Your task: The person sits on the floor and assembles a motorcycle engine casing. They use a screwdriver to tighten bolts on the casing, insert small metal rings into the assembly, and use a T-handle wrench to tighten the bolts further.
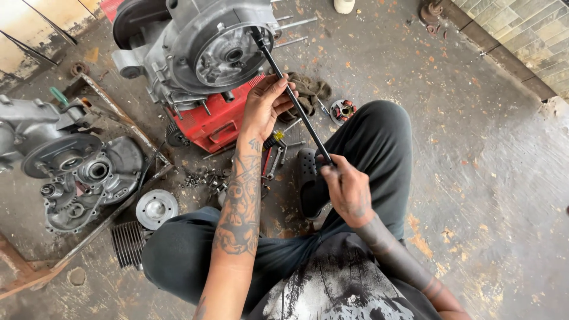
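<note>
A long black tool shaft (281,77) runs from the rim of a silver engine case (207,47) down toward me. My left hand (267,104) grips the shaft around its middle. My right hand (347,186) holds its near end, fingers closed. The shaft's tip (256,32) rests at the edge of the round open housing (231,56). The engine sits on a red box (219,121). I am squatting, with my knees either side of my hands.
A second engine half (65,160) with gears lies at left beside a metal frame. A finned cylinder (127,243) and a round cover (156,207) lie near my left knee. Loose bolts (204,178), hand tools (275,151), a rag (308,92) and a small stator part (342,111) litter the concrete floor.
</note>
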